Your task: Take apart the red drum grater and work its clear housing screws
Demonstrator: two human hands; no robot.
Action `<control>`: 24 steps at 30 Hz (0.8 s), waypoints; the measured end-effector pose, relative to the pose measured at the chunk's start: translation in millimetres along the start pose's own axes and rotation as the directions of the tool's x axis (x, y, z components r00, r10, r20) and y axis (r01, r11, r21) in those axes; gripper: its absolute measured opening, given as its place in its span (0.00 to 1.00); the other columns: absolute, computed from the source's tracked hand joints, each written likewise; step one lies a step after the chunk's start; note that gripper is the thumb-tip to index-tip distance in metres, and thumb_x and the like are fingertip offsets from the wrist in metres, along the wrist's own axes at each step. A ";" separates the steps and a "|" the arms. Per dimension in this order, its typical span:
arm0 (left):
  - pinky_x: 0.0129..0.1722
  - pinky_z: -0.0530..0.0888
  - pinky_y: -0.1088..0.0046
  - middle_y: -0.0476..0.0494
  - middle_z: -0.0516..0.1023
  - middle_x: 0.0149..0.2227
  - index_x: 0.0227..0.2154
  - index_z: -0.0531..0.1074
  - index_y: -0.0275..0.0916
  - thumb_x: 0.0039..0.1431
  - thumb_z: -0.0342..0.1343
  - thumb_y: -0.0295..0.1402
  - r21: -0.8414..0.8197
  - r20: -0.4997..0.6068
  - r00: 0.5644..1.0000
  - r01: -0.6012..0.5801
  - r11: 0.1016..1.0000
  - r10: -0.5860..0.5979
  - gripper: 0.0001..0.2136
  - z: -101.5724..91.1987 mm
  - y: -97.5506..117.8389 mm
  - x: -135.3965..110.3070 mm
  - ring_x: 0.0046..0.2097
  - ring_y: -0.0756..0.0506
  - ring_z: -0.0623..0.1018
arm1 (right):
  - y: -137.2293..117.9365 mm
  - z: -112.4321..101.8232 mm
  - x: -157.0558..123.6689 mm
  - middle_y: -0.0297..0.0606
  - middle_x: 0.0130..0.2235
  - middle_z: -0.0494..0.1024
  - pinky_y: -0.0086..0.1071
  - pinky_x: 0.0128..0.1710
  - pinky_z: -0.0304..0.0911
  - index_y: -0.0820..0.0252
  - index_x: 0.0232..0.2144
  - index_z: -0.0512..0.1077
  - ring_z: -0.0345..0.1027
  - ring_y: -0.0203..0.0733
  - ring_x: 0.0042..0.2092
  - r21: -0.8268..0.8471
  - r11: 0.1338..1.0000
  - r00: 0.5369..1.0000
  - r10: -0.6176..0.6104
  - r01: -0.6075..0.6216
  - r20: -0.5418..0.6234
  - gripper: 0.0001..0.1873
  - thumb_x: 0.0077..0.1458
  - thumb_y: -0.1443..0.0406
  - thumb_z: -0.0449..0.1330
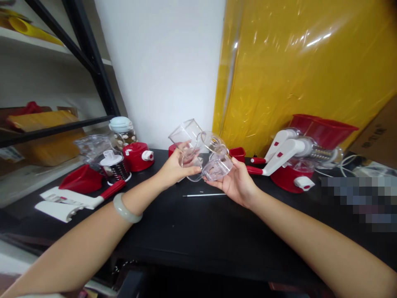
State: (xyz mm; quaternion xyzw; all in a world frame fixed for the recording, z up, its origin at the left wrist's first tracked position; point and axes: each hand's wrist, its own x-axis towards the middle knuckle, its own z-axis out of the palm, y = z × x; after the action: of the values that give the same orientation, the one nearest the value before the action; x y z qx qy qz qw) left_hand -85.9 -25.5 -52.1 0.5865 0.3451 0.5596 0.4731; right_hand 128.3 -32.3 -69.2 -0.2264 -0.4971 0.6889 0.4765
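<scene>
Above the black table, both my hands hold a clear plastic grater housing (214, 142), tilted in the air. My left hand (178, 165) wraps round its left side, the thumb toward me. On the other side my right hand (234, 182) supports the lower right part, fingers underneath and thumb at the edge. Below them a thin metal rod (204, 195) lies on the table, with a tiny piece (201, 191) beside it. Behind the housing stands a small red plastic part (237, 154), partly covered.
Left are a red base (138, 156), a drum grater (114, 167), a red hopper (82, 179), white crank parts (71, 198), another clear housing (93, 147) and a lidded jar (122, 128). Assembled rotary graters (297, 149) stand right, near white cable (344, 165). A black shelf frame (93, 54) rises left.
</scene>
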 end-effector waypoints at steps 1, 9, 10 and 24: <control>0.65 0.67 0.53 0.34 0.74 0.59 0.57 0.64 0.42 0.33 0.78 0.33 -0.016 0.037 0.999 0.011 1.000 -0.010 0.44 1.0 0.9 -1.2 0.63 0.34 0.75 | 0.3 0.8 -0.6 0.49 0.52 0.81 0.56 0.55 0.71 0.54 0.55 0.69 0.80 0.53 0.47 0.004 1.000 1.000 0.012 -0.012 0.009 0.31 0.60 0.42 0.52; 0.52 0.76 0.61 0.45 0.78 0.42 0.48 0.68 0.39 0.38 0.76 0.35 0.002 -0.080 0.997 0.014 1.000 -0.013 0.33 9.6 5.8 -6.2 0.45 0.44 0.81 | 11.8 -5.9 6.2 0.49 0.49 0.83 0.55 0.52 0.73 0.54 0.57 0.70 0.80 0.52 0.46 -0.168 0.984 0.997 -0.072 0.067 -0.027 0.38 0.60 0.35 0.48; 0.52 0.76 0.61 0.45 0.78 0.42 0.48 0.68 0.39 0.37 0.76 0.34 0.013 -0.100 0.995 0.015 1.000 -0.013 0.33 10.3 5.9 -5.7 0.44 0.44 0.80 | 14.2 -8.0 7.5 0.49 0.53 0.81 0.56 0.52 0.73 0.52 0.58 0.69 0.79 0.52 0.48 -0.208 0.972 0.992 -0.119 0.109 -0.037 0.37 0.60 0.35 0.49; 0.36 0.80 0.67 0.41 0.78 0.47 0.44 0.73 0.40 0.42 0.75 0.46 -0.067 -0.224 0.947 0.222 0.973 -0.231 0.28 17.0 11.9 -10.3 0.47 0.40 0.80 | 36.1 -19.4 8.5 0.52 0.72 0.56 0.56 0.57 0.70 0.44 0.73 0.45 0.60 0.58 0.68 -0.561 0.743 0.903 -0.429 0.365 0.019 0.50 0.55 0.52 0.66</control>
State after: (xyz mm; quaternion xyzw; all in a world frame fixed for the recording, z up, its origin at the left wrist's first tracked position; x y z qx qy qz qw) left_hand -72.1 -41.8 -43.0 0.4646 0.4511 0.5726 0.5029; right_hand 124.3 -17.6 -108.2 -0.2808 -0.6834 0.3847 0.5532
